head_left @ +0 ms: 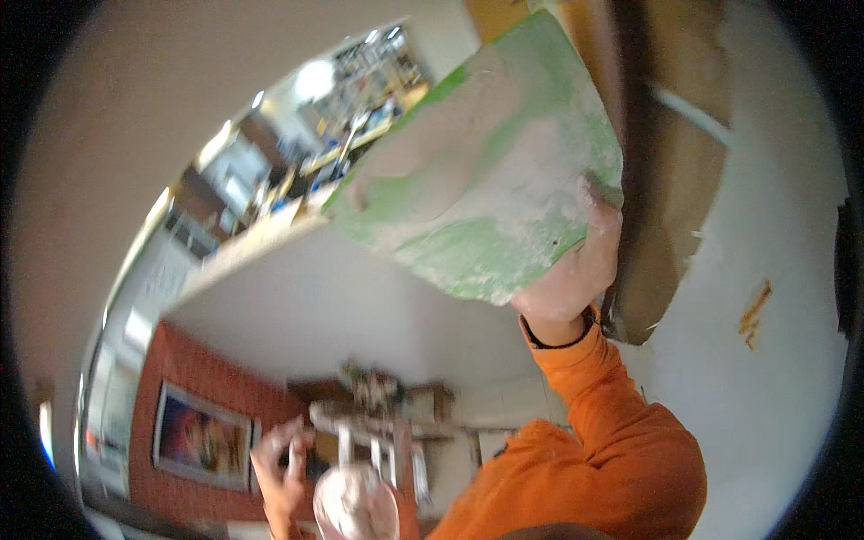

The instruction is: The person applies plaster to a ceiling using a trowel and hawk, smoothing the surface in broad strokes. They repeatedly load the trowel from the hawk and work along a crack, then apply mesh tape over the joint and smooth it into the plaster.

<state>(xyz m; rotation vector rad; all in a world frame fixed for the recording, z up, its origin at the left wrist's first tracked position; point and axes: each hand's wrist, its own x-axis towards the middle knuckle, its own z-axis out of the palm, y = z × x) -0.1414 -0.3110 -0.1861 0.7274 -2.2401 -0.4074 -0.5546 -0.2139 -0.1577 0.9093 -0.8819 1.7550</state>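
The right hand [576,270], in an orange sleeve [612,423], is closed around the lower edge of a green board [486,171] smeared with white plaster, upper centre of the frame; the left hand [283,477], lower left, grips a trowel [355,504], blurred

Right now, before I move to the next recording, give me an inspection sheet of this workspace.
Surface: white ceiling, rust-coloured stain, one brown bare patch.
Job's things: green plaster board, smeared with white plaster, held up high.
Clutter: white cup-like container low in view.
Hands: right hand grips the board's lower edge; left hand raised beside the container, grip unclear.
Cables: nothing seen.
Surroundings: red brick wall with framed picture; blurred room beyond.
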